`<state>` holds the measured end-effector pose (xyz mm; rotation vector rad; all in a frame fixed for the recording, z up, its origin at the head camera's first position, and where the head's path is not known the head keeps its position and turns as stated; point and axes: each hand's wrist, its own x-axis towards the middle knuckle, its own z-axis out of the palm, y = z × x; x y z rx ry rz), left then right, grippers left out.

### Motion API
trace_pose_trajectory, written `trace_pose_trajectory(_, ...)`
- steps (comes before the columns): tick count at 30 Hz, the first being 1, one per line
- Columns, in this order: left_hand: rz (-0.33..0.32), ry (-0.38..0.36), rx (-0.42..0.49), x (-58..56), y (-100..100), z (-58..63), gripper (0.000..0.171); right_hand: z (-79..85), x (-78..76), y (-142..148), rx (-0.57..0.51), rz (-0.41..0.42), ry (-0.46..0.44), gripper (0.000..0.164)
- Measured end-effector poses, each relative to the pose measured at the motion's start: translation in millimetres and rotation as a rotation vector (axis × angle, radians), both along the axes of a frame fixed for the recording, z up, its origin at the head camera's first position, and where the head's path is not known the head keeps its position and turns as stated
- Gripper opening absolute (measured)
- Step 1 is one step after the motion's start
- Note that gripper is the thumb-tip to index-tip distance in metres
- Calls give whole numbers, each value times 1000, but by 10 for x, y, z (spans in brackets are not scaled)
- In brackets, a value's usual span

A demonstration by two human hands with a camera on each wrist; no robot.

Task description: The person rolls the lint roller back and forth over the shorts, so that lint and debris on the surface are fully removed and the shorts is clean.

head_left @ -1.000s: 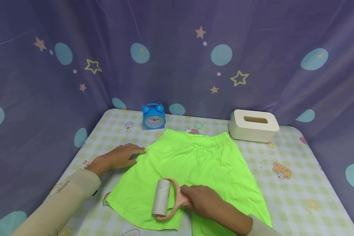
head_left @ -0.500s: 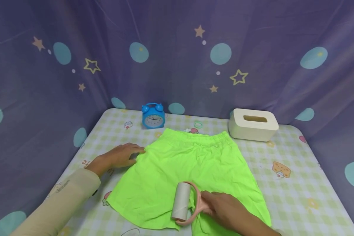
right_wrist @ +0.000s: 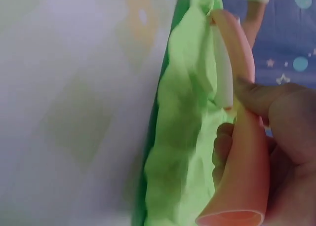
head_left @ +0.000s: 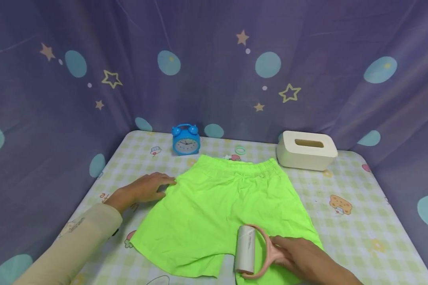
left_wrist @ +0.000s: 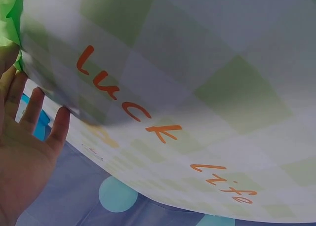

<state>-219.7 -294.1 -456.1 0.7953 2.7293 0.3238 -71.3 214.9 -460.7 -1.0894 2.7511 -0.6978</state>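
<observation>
Neon green shorts [head_left: 207,209] lie spread on the table, waistband at the far side. My right hand [head_left: 303,255] grips the pink handle of a lint roller [head_left: 245,249], whose white roll is on the shorts' right leg near the crotch. In the right wrist view, fingers and thumb wrap round that handle [right_wrist: 244,162]. My left hand [head_left: 146,188] rests at the shorts' left edge, its fingertips touching the cloth. The left wrist view shows this hand's fingers [left_wrist: 32,107] loosely extended, beside the green fabric [left_wrist: 10,18].
A blue alarm clock [head_left: 186,140] stands at the back left of the checked table [head_left: 356,237]. At the back right is a cream tissue box [head_left: 306,152]. A small green ring [head_left: 240,150] lies beyond the waistband. A purple curtain [head_left: 214,59] encloses the back and sides.
My right hand has moved the lint roller rightward and slightly nearer, from the shorts' left leg across to the right leg. The left hand has stayed in place.
</observation>
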Motion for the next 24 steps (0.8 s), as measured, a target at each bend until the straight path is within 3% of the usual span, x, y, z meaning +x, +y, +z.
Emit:
trace_pose_trajectory(8,4,-12,6,3,9,15,50,11,-7,413,2,16,54,24)
trace_pose_trajectory(16,3,-25,4,-2,-2,-8,50,61,-26,785,-28,33,-33,17)
trace_pose_trajectory(24,0,-9,16,-6,-17,-2,50,90,-14,1249,-14,51,-78,25)
